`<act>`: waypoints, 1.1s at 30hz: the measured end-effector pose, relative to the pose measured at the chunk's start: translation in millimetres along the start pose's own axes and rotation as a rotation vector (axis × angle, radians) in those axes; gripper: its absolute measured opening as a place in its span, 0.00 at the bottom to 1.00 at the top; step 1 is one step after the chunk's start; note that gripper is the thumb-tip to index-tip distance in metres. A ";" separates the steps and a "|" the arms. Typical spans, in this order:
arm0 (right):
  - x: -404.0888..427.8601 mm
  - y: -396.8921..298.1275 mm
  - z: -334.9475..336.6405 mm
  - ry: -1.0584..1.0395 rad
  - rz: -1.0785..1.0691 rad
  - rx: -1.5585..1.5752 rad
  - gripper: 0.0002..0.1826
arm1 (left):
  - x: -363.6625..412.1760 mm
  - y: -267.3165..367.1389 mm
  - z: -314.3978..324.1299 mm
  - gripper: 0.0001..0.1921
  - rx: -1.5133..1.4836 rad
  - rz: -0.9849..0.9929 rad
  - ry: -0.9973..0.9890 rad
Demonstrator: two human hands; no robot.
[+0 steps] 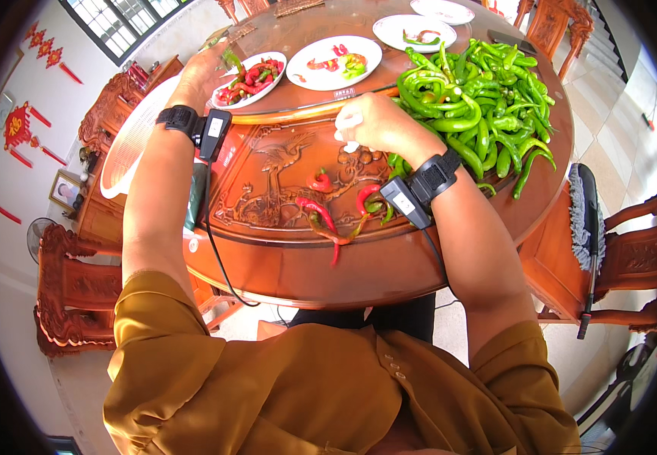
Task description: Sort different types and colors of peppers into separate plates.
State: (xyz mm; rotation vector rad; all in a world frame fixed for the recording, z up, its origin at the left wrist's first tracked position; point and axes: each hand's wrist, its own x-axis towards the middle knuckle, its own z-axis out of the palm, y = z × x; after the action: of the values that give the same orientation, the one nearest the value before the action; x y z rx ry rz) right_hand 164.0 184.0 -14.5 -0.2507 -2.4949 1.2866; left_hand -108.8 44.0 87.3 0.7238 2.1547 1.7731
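Observation:
My left hand (200, 77) reaches over the left rim of a white oval plate (241, 104) heaped with red chili peppers (257, 77). A greenish pepper (233, 60) stands up right by its fingers; whether they grip it is unclear. Above the carved tabletop, my right hand (371, 122) has curled fingers, with a small whitish spot beneath them; its grasp is hidden. To its right lies a big pile of green chili peppers (476, 108). Several loose peppers lie on the carving below, among them a curled red one (320, 181) and a long red one (318, 211).
A white plate with pepper pieces (305, 78) and another with a few peppers (388, 28) stand farther back. A white plastic basket (129, 142) is at the left. Wooden chairs (78, 284) flank the round table (305, 273). Cables (210, 227) hang from both wristbands.

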 end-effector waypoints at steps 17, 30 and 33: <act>1.3 -11.8 -1.5 -0.032 -0.009 0.327 0.23 | -151.3 -67.3 49.4 0.15 0.394 0.109 -0.978; -1.1 -40.1 39.9 -0.070 -0.542 0.000 0.16 | -138.6 -88.6 40.2 0.14 -0.563 -0.156 -0.698; -4.4 -44.1 47.8 0.010 -0.544 -0.104 0.24 | -144.0 -86.4 40.2 0.19 -0.770 -0.190 -0.677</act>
State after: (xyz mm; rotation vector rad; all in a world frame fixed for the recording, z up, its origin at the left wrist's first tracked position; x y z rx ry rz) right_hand 150.5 120.9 -5.3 0.3754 -2.3817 0.9260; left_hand 14.2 -9.5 -21.5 0.7223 0.9662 1.7163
